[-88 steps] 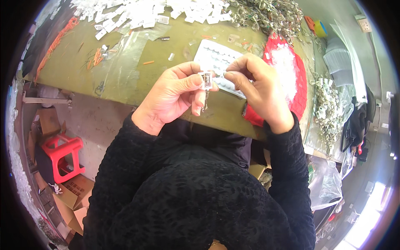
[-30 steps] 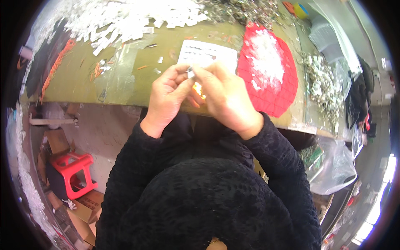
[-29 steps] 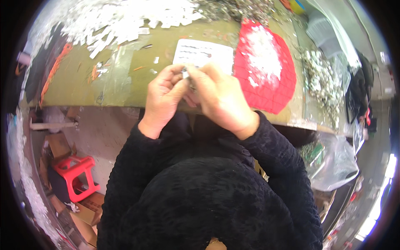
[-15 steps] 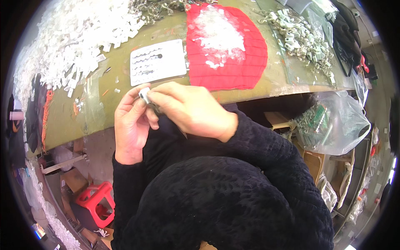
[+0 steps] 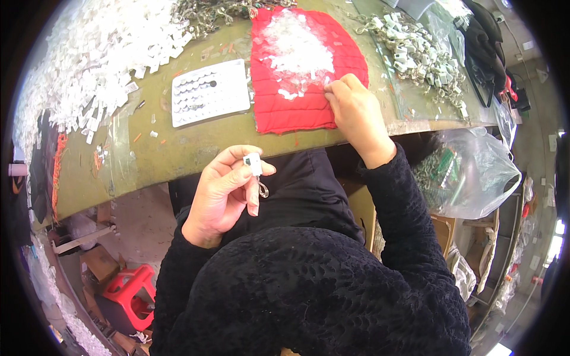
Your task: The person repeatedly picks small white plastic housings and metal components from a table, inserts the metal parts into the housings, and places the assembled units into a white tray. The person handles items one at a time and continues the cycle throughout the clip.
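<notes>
Between the thumb and fingers of my left hand [image 5: 217, 196] is a small white plastic keychain case [image 5: 253, 162], held in front of the table edge. A metal ring [image 5: 263, 190] dangles beneath it. My right hand [image 5: 360, 118] reaches over the red quilted cloth [image 5: 351, 53], its thumb and fingers pinched together beside a heap of small clear plastic pieces [image 5: 298, 52]. Whatever is in that pinch is too small to make out. Left of the cloth lies a white tray [image 5: 242, 107] with rows of small round parts and one dark spot.
A large heap of white plastic pieces [image 5: 113, 65] covers the table's left side. Keychain parts with metal chains [image 5: 415, 53] lie at the right, more chains [image 5: 211, 13] at the back. A clear bag [image 5: 481, 178] hangs below the edge; a red stool [image 5: 132, 296] stands lower left.
My right hand has left the white case and moved right, onto the red cloth's heap. My left hand has shifted right and lower, still holding the case, whose ring now shows.
</notes>
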A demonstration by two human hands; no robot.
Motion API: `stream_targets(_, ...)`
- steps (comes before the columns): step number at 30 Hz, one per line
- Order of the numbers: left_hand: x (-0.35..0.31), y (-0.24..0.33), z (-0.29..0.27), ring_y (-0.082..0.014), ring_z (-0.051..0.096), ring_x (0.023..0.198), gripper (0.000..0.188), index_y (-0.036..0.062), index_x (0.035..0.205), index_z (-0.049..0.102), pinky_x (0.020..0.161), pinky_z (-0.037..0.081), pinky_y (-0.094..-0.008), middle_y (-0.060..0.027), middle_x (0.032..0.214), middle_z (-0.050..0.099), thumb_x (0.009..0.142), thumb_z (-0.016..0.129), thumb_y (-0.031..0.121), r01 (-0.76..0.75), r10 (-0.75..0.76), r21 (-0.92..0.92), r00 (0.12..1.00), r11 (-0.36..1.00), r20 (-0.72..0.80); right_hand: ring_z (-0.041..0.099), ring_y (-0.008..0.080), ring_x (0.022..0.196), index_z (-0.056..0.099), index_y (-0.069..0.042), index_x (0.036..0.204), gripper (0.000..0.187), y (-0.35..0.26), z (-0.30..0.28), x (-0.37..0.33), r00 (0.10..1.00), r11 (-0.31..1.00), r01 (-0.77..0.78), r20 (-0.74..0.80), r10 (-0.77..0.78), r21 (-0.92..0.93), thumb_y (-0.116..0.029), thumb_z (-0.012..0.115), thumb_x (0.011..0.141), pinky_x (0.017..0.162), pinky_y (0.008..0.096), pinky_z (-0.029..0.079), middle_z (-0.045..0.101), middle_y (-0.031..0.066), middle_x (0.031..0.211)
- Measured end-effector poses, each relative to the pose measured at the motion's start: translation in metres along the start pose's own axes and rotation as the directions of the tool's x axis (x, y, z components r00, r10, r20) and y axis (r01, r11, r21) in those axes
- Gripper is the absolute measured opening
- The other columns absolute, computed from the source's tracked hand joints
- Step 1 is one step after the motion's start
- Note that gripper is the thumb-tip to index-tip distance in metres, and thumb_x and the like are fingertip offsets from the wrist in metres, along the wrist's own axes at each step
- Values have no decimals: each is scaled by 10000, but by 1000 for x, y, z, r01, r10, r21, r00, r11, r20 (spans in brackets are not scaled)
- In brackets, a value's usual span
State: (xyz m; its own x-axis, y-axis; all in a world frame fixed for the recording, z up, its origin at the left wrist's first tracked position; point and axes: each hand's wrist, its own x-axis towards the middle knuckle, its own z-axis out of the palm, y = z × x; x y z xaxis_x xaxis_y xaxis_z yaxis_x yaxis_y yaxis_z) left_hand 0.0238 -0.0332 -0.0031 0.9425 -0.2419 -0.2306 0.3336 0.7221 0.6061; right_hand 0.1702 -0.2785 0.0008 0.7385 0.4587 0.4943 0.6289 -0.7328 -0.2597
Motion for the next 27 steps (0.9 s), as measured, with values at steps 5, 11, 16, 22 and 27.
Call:
stream_targets(5,0,-1,-1,-156,614,508,296,-13,1217,563,582,560,-316,-220,1022,700,944,593,97,39,-39,23,999,999,-4,629,342,753,636,-32,909,54,7,-11,-12,999,995,-20,-40,24,100,-46,647,858,650,404,514,600,132,845)
stream_targets(11,2,-3,0,-158,608,495,273,-11,1211,568,598,561,-322,-215,1007,702,961,561,99,52,-52,19,999,998,3,572,114,683,677,-14,1087,178,1,-29,-13,928,751,-363,142,344,552,-50,631,920,635,281,469,640,41,792)
stream_targets(16,1,-2,0,-161,625,528,284,-4,1197,582,588,547,-278,-221,1028,689,948,607,131,52,-51,-13,998,999,35,451,40,647,679,-33,1108,185,-27,-32,-4,840,225,-517,440,316,826,-60,561,969,605,205,399,526,-49,744)
stream_targets(22,-1,-1,0,-167,592,469,274,-3,1213,560,589,546,-301,-209,1006,699,969,554,122,36,-36,16,999,999,-8,519,46,659,638,-6,1089,152,-53,-24,7,868,379,-486,382,318,788,-38,548,972,592,201,420,570,-32,752)
stream_targets(27,-1,0,0,-167,600,475,301,-9,1245,525,552,545,-288,-218,1013,694,983,544,138,-2,4,-58,1000,998,27,646,103,738,573,3,1070,100,-79,-27,3,861,380,-505,424,281,775,-13,560,972,604,203,465,682,78,913)
